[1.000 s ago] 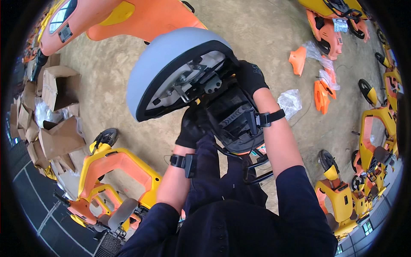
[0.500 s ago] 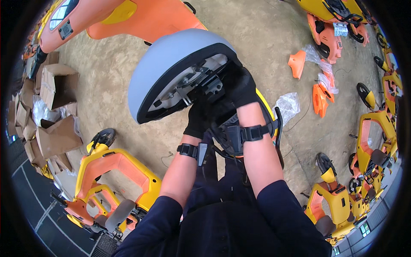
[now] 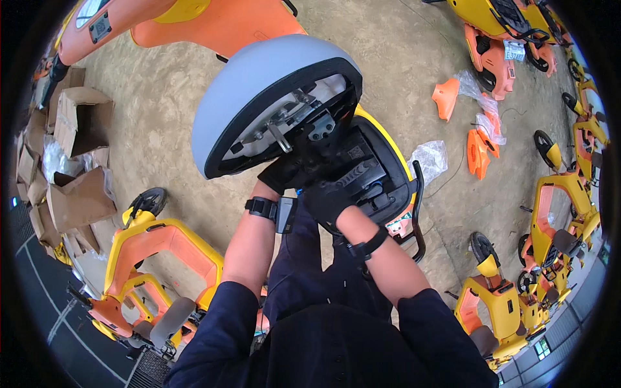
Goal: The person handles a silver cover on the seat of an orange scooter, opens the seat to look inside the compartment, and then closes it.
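A grey scooter seat (image 3: 259, 84) is tipped up on its hinge, showing its black underside with metal brackets (image 3: 291, 132). Below it lies the open black compartment (image 3: 375, 174) of a yellow-and-orange scooter. My left hand (image 3: 279, 176), in a black glove, grips the seat's lower edge near the hinge. My right hand (image 3: 326, 202), also gloved, rests with curled fingers on the near rim of the compartment; I cannot tell whether it holds anything. Both wrists wear black straps.
Yellow-and-orange scooter frames stand at lower left (image 3: 155, 258) and along the right (image 3: 556, 220). Torn cardboard boxes (image 3: 77, 161) pile at the left. Loose orange panels (image 3: 479, 149) and plastic bags (image 3: 430, 158) lie on the concrete floor. An orange body (image 3: 213, 22) is at the top.
My right hand has come down from the seat's underside to the compartment rim. The seat has tilted further up and away, and my view has closed in.
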The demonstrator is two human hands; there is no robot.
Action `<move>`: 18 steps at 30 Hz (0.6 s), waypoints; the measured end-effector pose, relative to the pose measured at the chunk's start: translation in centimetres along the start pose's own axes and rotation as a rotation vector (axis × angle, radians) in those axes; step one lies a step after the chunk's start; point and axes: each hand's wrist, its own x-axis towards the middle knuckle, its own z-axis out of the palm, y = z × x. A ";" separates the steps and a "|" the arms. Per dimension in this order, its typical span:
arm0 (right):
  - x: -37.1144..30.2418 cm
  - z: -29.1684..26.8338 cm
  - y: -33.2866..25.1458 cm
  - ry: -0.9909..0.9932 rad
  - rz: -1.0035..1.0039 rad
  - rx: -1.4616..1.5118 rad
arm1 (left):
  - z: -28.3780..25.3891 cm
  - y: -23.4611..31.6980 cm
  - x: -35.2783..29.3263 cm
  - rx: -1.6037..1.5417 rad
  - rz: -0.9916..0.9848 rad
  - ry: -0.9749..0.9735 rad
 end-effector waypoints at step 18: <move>6.0 -9.1 0.5 -0.053 0.129 -0.188 | -0.9 -10.8 -0.6 1.111 0.122 0.382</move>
